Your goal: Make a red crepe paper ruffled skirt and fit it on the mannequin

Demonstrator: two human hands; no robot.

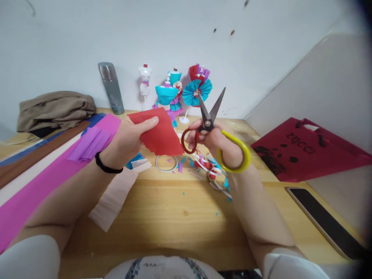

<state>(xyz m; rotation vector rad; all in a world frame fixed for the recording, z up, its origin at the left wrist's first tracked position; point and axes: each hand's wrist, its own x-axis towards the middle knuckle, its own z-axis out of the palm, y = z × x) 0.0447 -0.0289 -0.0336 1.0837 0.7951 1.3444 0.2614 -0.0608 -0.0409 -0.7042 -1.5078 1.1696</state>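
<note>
A folded piece of red paper (162,133), probably crepe, is pinched in my left hand (135,133), thumb on top. My right hand (216,141) grips scissors (208,122) with one red and one yellow handle loop. Their dark blades stand apart and point up and away from me, right of the paper and not touching it. Beneath my hands lie a ring of tape (166,163) and paper scraps (203,162). Purple folded paper (91,143) rests by my left wrist, with a pale pink strip (114,197) below it.
Small mannequin stands (167,95) dressed in coloured paper line the wall, including one with a blue rosette (197,92). At left are a grey bottle (112,89), brown cloth (55,110) and long paper strips (37,193). A red bag (314,151) and a phone (322,221) are at right.
</note>
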